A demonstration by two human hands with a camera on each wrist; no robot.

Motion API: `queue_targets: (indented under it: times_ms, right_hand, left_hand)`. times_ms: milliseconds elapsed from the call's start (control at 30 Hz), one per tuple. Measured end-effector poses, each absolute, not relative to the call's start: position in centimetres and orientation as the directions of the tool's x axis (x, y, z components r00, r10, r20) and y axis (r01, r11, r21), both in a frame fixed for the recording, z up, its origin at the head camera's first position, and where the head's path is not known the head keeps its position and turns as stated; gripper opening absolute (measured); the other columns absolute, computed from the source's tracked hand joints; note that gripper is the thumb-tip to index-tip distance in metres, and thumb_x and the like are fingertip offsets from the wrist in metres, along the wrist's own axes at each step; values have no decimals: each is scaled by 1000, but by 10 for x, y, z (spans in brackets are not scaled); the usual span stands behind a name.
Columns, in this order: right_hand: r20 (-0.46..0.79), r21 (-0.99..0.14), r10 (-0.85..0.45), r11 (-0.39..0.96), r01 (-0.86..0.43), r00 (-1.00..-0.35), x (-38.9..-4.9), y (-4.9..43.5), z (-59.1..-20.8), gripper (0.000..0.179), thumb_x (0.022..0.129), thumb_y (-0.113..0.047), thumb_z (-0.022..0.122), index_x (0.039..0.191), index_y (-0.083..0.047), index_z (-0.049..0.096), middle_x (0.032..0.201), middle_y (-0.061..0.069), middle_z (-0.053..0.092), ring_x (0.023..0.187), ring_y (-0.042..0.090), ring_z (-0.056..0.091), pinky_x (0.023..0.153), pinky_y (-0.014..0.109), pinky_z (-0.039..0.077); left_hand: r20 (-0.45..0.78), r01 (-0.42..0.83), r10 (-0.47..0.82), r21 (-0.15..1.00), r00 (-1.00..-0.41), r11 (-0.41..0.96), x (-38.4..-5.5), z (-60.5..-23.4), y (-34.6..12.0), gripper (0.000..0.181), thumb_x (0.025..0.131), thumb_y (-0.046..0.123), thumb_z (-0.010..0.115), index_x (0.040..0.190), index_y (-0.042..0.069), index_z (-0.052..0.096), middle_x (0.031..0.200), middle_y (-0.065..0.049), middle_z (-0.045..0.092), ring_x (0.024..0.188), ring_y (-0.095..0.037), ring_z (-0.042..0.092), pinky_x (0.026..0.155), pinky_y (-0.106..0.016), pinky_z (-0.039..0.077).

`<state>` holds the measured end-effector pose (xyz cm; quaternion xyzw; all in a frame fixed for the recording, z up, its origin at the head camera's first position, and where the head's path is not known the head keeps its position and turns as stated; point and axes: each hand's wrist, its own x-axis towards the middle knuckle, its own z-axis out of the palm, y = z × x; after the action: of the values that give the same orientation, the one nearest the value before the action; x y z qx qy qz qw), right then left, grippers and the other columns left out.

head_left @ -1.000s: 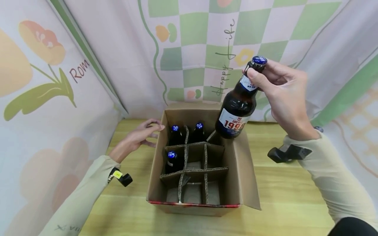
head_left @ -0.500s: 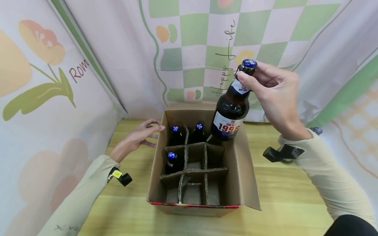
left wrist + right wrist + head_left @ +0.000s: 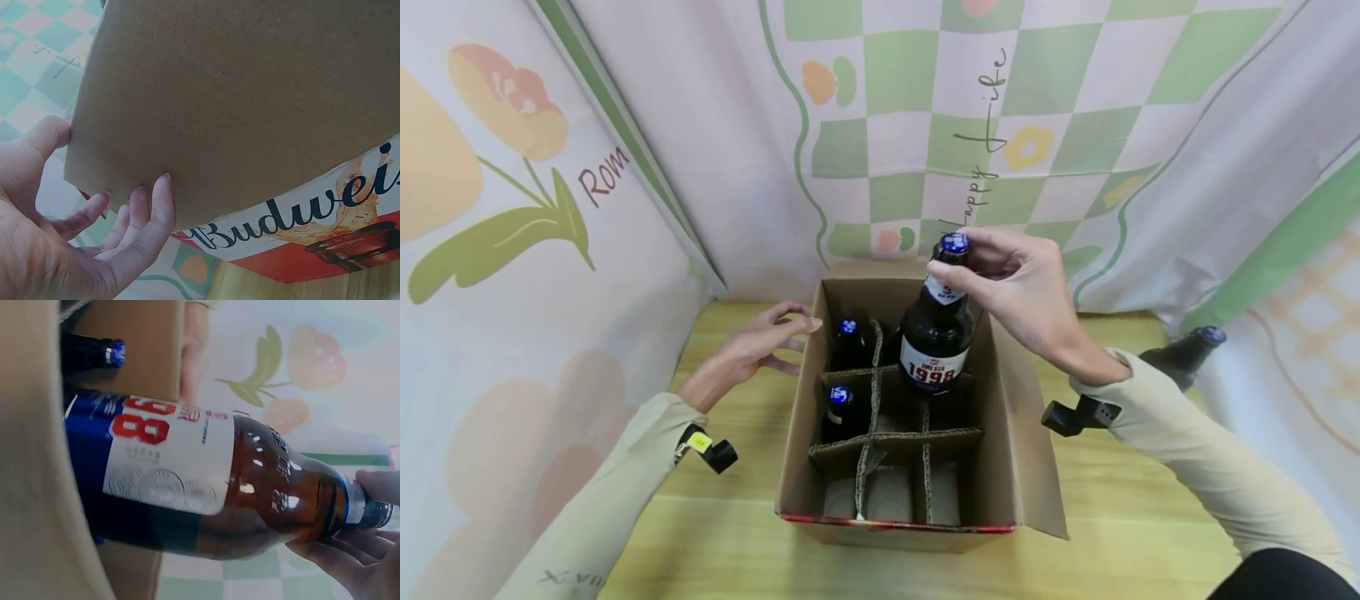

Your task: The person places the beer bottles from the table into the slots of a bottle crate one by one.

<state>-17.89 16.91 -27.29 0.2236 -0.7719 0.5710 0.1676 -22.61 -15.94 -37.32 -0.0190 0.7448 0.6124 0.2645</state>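
Observation:
My right hand (image 3: 1026,292) pinches a brown glass beer bottle (image 3: 935,337) by its neck, just under the blue cap. The bottle, with a white "1998" label, hangs slightly tilted over the divided cardboard box (image 3: 1006,400), its base around the level of the divider tops. In the right wrist view, thumb and fingers hold the neck of the same bottle (image 3: 181,475). My left hand (image 3: 760,343) rests loosely at the box's left rim. The left wrist view shows its fingertips touching the brown cardboard flap (image 3: 231,106). Two capped bottles (image 3: 839,412) stand in left compartments.
Cardboard dividers (image 3: 895,440) split the box into several compartments. A flap (image 3: 1043,467) sticks out on the right. Another dark bottle (image 3: 1183,354) stands on the wooden table (image 3: 1120,500) behind my right forearm. Printed curtains (image 3: 902,125) hang at the back and sides.
My right hand has carried the bottle left and down, from above the box's back right corner to over its middle. It now hides the back middle bottle. The left hand stays put.

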Motion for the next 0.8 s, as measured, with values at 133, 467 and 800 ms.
queue_targets:
  times_ms: [133, 467, 800]
  right_hand:
    - [489, -796, -220, 282, -535, -844, -179, 162, -281, 29, 87, -8, 85, 114, -1, 76, 99, 7, 81, 88, 10, 77, 73, 23, 65]
    - [392, -703, -409, 445, -555, -824, -185, 159, -288, 32, 91, -16, 83, 116, 0, 71, 94, 7, 80, 80, 14, 74, 66, 17, 58]
    - [382, -631, -480, 489, -603, -790, -188, 163, -281, 29, 88, -16, 86, 111, -4, 74, 87, -1, 77, 72, 9, 67, 66, 15, 50]
  left_hand:
    - [-416, -350, 299, 903, -859, 250, -226, -373, -159, 56, 100, 31, 68, 147, 12, 43, 149, -19, 49, 120, -33, 57, 80, -40, 67]
    - [-420, -357, 291, 901, -860, 246, -226, -374, -160, 56, 99, 31, 69, 146, 12, 44, 149, -19, 48, 122, -34, 56, 80, -39, 67]
    - [-416, -350, 292, 902, -861, 254, -226, -374, -160, 56, 99, 32, 69, 145, 12, 43, 149, -19, 48, 121, -33, 56, 79, -39, 67]
